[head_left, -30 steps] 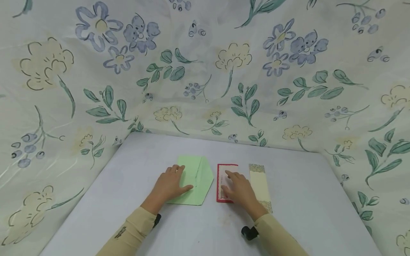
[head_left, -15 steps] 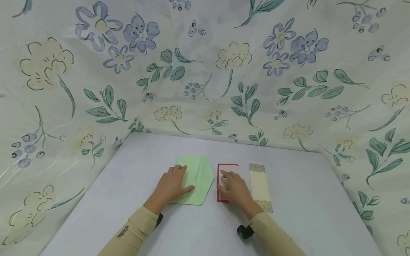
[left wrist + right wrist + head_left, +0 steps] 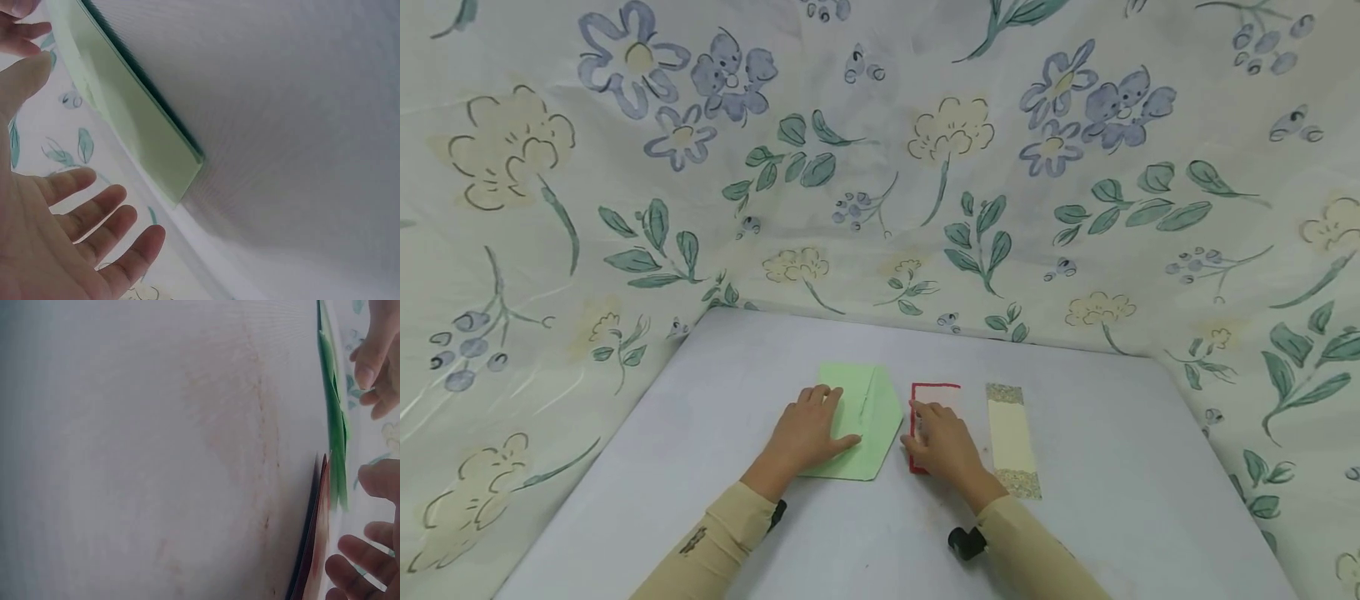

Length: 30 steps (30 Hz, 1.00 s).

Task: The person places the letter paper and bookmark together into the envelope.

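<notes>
Lying on the bench (image 3: pixel 1112 450), the pale green envelope (image 3: pixel 855 404) looks like light, foldable paper, best lifted by its edges; over its left part the left hand (image 3: pixel 808 429) hovers, grip spread and empty. Right of the envelope, the right hand (image 3: pixel 947 439), grip loosely parted, holding nothing, hovers over a red-edged card (image 3: pixel 937 394), probably stiffer and best pinched at opposite sides; farther right lies a cream strip (image 3: pixel 1011 437).

Soft, even light, faint glare on the cloth (image 3: pixel 527 308) left of the left hand (image 3: pixel 805 432); wrist views dimmer and hazy, a blurred shadow on the table (image 3: pixel 281 206) beyond that hand's fingertips (image 3: pixel 152 240)
</notes>
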{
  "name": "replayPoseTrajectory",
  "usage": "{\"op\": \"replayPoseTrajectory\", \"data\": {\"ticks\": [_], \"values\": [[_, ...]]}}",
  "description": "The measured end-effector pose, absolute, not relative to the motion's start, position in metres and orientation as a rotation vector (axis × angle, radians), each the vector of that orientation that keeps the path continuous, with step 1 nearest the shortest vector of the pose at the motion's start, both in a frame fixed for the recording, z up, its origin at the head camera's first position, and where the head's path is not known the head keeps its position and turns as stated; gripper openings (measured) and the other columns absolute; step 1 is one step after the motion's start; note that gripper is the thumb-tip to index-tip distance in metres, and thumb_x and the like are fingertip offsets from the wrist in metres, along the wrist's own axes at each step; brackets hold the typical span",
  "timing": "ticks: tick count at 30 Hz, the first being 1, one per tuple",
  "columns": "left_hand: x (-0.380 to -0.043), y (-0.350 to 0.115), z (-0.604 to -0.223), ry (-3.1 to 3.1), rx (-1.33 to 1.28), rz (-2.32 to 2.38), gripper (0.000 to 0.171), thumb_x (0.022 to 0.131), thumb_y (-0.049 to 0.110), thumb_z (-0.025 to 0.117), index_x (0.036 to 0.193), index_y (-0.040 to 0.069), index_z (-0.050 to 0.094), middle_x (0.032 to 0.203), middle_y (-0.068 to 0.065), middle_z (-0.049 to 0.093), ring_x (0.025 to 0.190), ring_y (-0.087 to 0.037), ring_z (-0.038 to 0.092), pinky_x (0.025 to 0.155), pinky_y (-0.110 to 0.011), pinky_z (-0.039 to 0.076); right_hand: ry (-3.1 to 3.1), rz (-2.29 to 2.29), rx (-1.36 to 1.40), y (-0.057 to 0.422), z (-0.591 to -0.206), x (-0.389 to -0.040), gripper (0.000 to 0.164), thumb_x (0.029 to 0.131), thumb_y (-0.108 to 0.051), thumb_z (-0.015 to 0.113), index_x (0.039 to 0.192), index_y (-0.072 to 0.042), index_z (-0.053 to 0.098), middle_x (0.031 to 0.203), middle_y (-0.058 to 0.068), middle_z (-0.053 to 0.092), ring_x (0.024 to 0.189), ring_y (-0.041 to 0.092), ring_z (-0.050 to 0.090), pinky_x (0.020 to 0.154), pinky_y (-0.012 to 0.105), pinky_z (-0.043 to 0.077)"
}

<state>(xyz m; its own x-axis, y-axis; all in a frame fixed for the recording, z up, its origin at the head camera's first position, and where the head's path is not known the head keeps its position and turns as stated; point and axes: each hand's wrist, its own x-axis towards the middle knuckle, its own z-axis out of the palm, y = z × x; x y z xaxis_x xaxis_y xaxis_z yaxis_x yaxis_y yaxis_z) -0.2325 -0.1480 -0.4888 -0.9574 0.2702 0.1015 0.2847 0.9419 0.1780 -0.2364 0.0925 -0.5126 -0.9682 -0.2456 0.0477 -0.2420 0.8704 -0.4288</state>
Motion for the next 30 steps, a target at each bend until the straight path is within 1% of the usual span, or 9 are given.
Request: {"op": "replayPoseTrajectory", "data": {"ticks": [7, 13, 21, 25, 30], "values": [[-0.233, -0.145, -0.489, -3.036, -0.437, -0.309, 0.085, 0.085, 0.054, 0.078, 0.143, -0.001, 0.05, 0.138, -0.022, 0.052, 0.126, -0.04, 0.05, 0.094, -0.056, 0.05, 3.037, -0.685, -0.42, 0.087, -0.513, -0.238, 0.061, 0.092, -0.036, 0.075, 0.145, -0.013, 0.056, 0.137, 0.01, 0.06, 0.125, 0.03, 0.056, 0.107, 0.049, 0.045], [-0.233, -0.14, -0.488, -3.05, -0.443, -0.323, 0.086, 0.084, 0.055, 0.078, 0.143, -0.001, 0.05, 0.138, -0.022, 0.052, 0.123, -0.042, 0.053, 0.095, -0.056, 0.05, 3.055, -0.652, -0.458, 0.082, -0.515, -0.24, 0.058, 0.094, -0.035, 0.072, 0.144, -0.009, 0.056, 0.134, 0.011, 0.061, 0.121, 0.029, 0.058, 0.105, 0.048, 0.047], [-0.233, -0.137, -0.492, -3.06, -0.446, -0.38, 0.086, 0.084, 0.054, 0.079, 0.144, 0.0, 0.049, 0.139, -0.023, 0.051, 0.124, -0.042, 0.051, 0.093, -0.055, 0.052, 3.074, -0.66, -0.434, 0.076, -0.517, -0.242, 0.054, 0.094, -0.032, 0.071, 0.141, -0.008, 0.059, 0.133, 0.013, 0.061, 0.118, 0.03, 0.058, 0.104, 0.048, 0.047], [-0.233, -0.136, -0.494, -3.08, -0.439, -0.392, 0.087, 0.085, 0.054, 0.079, 0.145, 0.0, 0.048, 0.14, -0.022, 0.049, 0.124, -0.043, 0.051, 0.091, -0.054, 0.054, 3.06, -0.686, -0.417, 0.075, -0.518, -0.242, 0.054, 0.094, -0.033, 0.071, 0.142, -0.009, 0.059, 0.134, 0.013, 0.061, 0.12, 0.03, 0.057, 0.106, 0.047, 0.046], [-0.233, -0.135, -0.495, -3.094, -0.434, -0.368, 0.088, 0.085, 0.056, 0.078, 0.147, 0.001, 0.046, 0.141, -0.022, 0.048, 0.124, -0.043, 0.052, 0.089, -0.053, 0.055, 3.019, -0.79, -0.474, 0.074, -0.519, -0.242, 0.053, 0.095, -0.028, 0.073, 0.141, -0.006, 0.058, 0.132, 0.014, 0.061, 0.119, 0.031, 0.058, 0.105, 0.048, 0.047]]}}
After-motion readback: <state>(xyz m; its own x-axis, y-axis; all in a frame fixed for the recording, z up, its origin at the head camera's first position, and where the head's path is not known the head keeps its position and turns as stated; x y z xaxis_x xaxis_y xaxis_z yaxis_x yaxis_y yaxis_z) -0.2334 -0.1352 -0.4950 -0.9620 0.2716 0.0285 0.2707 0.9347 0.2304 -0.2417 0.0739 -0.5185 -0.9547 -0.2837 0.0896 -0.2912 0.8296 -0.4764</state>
